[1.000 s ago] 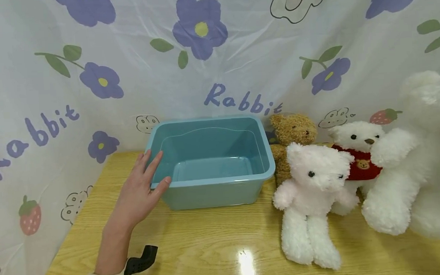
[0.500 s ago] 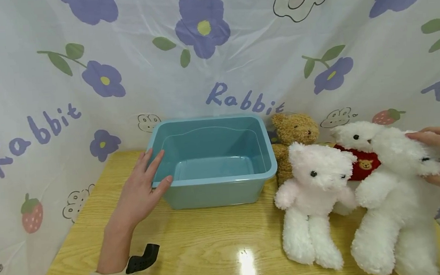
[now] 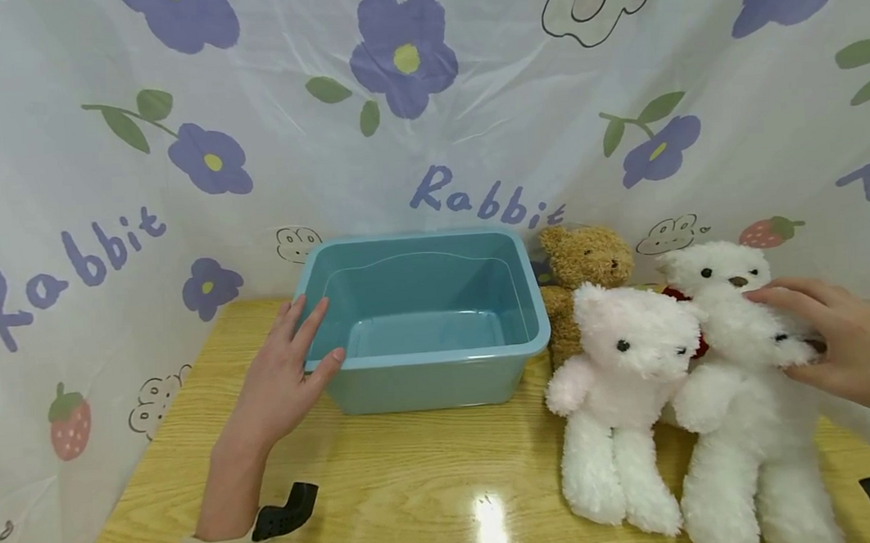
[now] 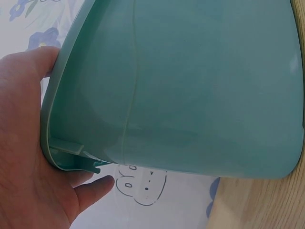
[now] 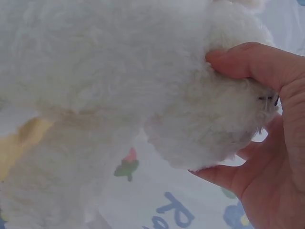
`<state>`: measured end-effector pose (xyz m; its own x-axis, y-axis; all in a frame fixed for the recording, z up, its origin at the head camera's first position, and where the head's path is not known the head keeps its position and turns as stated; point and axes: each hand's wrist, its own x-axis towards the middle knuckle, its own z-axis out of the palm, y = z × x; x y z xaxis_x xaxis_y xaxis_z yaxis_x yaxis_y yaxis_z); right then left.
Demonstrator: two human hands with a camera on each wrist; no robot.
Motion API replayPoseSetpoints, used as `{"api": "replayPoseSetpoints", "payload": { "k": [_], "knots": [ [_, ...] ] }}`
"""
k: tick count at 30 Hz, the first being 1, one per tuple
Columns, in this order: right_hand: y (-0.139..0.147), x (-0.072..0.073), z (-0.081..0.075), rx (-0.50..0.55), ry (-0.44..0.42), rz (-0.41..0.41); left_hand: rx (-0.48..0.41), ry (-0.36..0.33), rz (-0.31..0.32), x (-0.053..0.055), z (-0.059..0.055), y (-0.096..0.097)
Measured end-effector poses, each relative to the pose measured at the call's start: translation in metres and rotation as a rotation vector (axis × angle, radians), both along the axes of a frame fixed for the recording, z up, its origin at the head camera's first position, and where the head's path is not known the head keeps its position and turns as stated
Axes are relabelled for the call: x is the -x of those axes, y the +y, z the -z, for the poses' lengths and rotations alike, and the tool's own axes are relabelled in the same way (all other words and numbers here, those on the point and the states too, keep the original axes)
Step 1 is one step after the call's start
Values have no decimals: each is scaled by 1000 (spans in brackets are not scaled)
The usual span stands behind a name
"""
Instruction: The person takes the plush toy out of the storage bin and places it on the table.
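My left hand [image 3: 279, 386] rests spread over the left rim of a blue-green plastic bin [image 3: 425, 359]. In the left wrist view the thumb touches the rim of the bin [image 4: 205, 95] while another finger stays apart from it. On the right, my right hand [image 3: 848, 336] grips a fluffy white teddy bear [image 3: 756, 419] by the head. Seen from the right wrist, thumb and fingers press into both sides of the head of the teddy bear [image 5: 186, 124], and its body hangs off to the left. Part of its face is covered by the hand.
Left of the held bear is a pinkish-white teddy bear [image 3: 621, 385]. Behind stand a brown teddy bear [image 3: 589, 257] and a white bear with a red top [image 3: 715, 269], both partly hidden. A flower-printed cloth [image 3: 487, 129] rises behind the wooden table [image 3: 402, 486].
My right hand has come into view from the right, carrying the white teddy bear leftward and down, close beside the pinkish bear. My left hand keeps its place on the bin.
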<state>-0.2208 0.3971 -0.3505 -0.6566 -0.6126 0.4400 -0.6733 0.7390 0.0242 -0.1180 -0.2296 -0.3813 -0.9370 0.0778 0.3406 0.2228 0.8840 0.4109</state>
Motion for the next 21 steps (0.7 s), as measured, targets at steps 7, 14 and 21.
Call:
{"api": "replayPoseSetpoints", "payload": {
  "k": [7,14,21],
  "knots": [
    [1,5,17,9,-68,13,2,11,9,3,1,0],
    [3,5,25,29,-148,63,1,-2,13,3,-1,-1],
    [5,1,22,70,-270,113,-23,-84,34,3,-8,-1]
  ]
}}
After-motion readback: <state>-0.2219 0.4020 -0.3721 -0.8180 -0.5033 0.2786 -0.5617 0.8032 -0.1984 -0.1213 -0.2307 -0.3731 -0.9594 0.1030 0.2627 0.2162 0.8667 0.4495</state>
